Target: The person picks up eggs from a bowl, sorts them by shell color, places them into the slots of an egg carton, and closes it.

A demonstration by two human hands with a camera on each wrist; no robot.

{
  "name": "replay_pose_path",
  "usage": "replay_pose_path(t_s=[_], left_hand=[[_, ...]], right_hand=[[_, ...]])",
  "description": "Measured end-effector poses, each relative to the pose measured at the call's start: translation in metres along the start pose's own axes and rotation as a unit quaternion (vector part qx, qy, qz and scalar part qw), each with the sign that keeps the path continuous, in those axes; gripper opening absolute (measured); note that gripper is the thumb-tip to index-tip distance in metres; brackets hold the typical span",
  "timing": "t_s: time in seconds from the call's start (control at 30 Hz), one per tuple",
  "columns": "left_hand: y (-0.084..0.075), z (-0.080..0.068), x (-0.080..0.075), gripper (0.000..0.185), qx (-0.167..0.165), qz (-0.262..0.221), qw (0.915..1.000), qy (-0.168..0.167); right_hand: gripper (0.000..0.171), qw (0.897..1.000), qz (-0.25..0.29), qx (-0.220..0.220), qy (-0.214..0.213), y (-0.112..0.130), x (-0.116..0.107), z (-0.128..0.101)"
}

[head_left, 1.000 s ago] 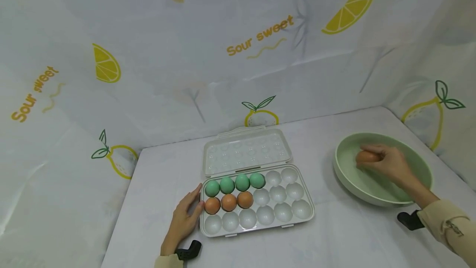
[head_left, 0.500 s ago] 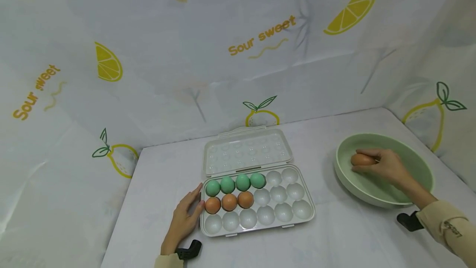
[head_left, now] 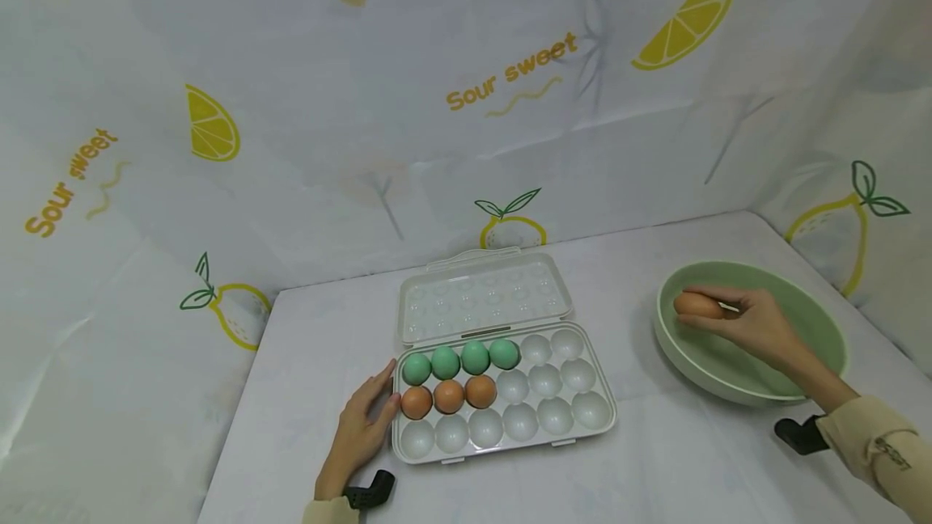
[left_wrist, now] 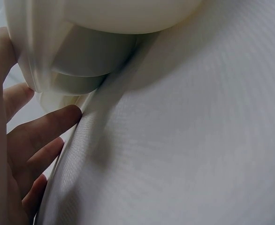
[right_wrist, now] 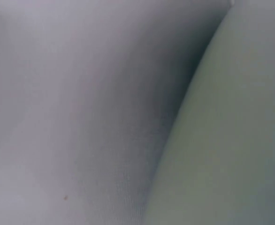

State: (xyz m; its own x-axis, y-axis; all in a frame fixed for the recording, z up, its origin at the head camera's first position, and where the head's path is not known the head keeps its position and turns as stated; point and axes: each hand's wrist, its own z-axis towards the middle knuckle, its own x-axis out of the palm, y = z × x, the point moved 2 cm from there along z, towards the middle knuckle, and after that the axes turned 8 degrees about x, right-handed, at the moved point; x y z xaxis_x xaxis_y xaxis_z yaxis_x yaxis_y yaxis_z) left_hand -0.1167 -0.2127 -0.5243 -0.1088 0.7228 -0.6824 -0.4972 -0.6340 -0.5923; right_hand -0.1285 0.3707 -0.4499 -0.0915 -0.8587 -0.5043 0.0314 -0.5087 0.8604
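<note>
Between thumb and fingers, my right hand (head_left: 760, 328) pinches a brown egg (head_left: 697, 305) over the left part of a pale green bowl (head_left: 823, 346). My left hand (head_left: 360, 419) rests at the left side of a white egg tray (head_left: 502, 449), its fingers touching the edge. In the left wrist view, the fingertips (left_wrist: 69, 114) lie against the tray's underside and the table. The tray's back row has several green eggs (head_left: 475, 357) from the left; the middle row has 3 brown eggs (head_left: 448, 396). The right wrist view shows only the bowl's outer wall (right_wrist: 222, 131) and the cloth.
The tray's clear lid (head_left: 484, 297) is folded back flat behind it. A white cloth covers the table (head_left: 655, 467) and the walls (head_left: 328, 144), with lemon prints on them. The bowl stands to the right of the tray, with a gap between.
My right hand has shifted the brown egg left inside the bowl, toward its left rim. The left hand and the tray stay put.
</note>
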Motion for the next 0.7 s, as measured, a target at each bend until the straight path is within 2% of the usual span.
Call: replay_pose_path(t_s=[0.2,0.33,0.43,0.7], left_hand=[[-0.001,0.0,-0.001,0.053,0.009,0.005,0.9999,-0.004],[-0.001,0.0,-0.001,0.053,0.014,0.007,0.9999,-0.006],[0.0,0.0,-0.002,0.053,0.016,0.005,0.9998,-0.007],[-0.001,0.0,-0.001,0.053,0.029,0.002,0.9995,-0.013]], right_hand=[[0.048,0.998,0.051,-0.023,0.008,0.007,0.001,-0.003],[0.05,0.998,0.054,-0.043,0.012,0.014,0.001,-0.005],[0.05,0.998,0.047,-0.042,0.009,0.023,0.004,-0.005],[0.047,0.995,0.075,-0.066,0.009,0.039,0.017,-0.004]])
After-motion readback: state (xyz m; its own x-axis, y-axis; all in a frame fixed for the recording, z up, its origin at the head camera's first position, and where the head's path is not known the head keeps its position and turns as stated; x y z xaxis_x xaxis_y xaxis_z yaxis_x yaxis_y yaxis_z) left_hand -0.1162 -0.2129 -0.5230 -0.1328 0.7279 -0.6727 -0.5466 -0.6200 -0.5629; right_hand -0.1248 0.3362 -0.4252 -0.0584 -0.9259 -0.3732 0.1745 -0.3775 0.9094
